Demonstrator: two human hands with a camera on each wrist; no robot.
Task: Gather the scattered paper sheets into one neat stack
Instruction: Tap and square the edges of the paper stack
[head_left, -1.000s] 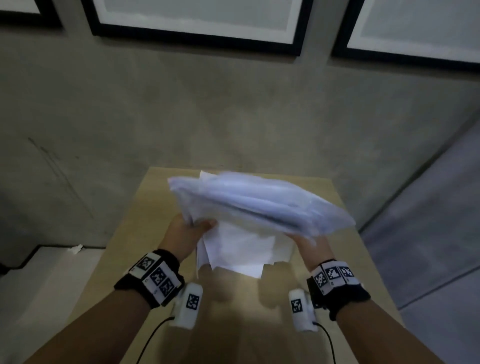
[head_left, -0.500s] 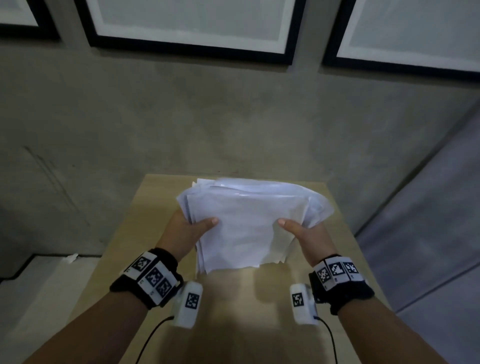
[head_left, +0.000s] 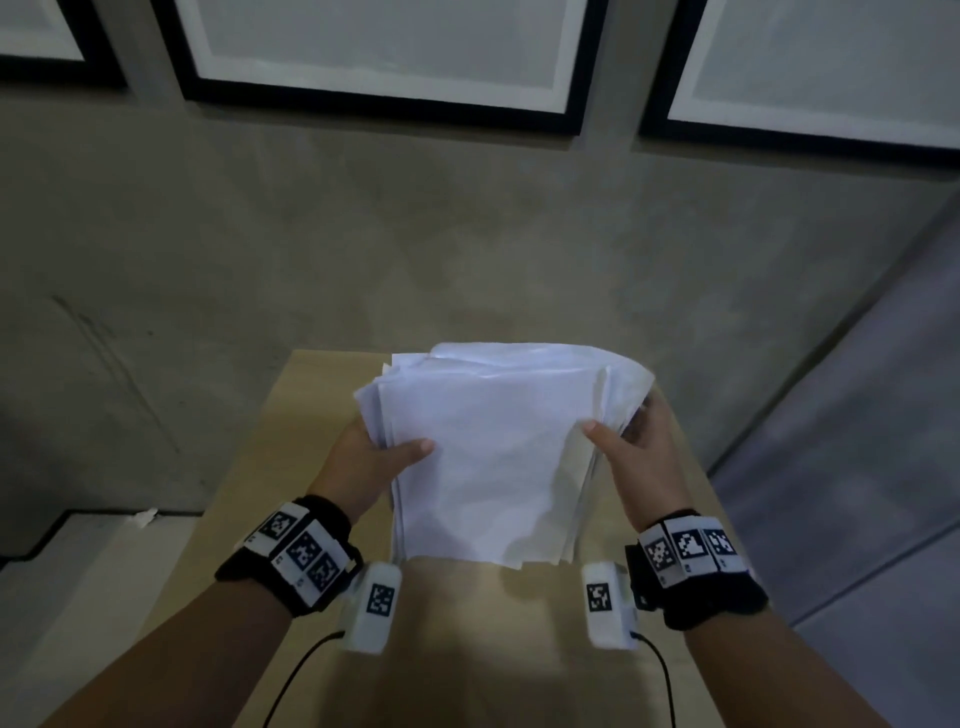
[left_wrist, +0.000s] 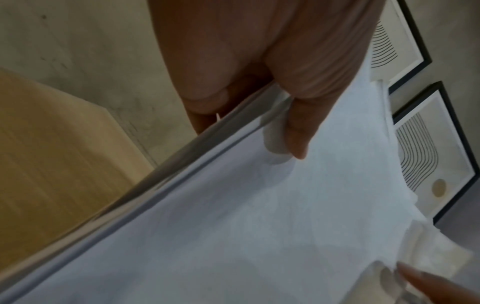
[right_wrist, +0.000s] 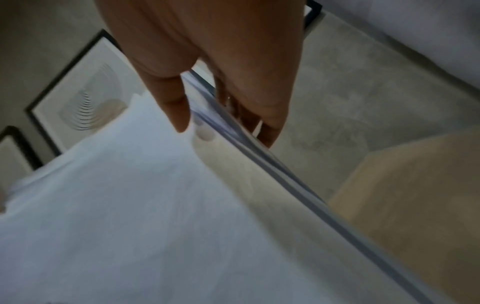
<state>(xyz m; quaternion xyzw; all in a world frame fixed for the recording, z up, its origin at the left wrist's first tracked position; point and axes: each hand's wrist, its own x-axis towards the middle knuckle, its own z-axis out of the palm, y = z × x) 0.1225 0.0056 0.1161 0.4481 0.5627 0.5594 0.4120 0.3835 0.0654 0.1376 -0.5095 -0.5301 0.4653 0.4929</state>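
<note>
A bundle of white paper sheets stands nearly upright over the light wooden table, lower edges down near the tabletop. My left hand grips the bundle's left edge, thumb on the front face and fingers behind. My right hand grips the right edge the same way. The sheets' edges are uneven, fanned at the top and the right. In the left wrist view the thumb presses the paper sheets; in the right wrist view the thumb lies on the paper sheets, with fingers behind the edge.
The narrow table abuts a grey concrete wall with black-framed pictures above. The floor drops away to the left, and a grey surface lies to the right. Bare tabletop shows near my wrists.
The bundle has swung from lying tilted and loose in my hands to standing upright. Both thumbs have come round onto its front face, and the sheets have drawn closer together.
</note>
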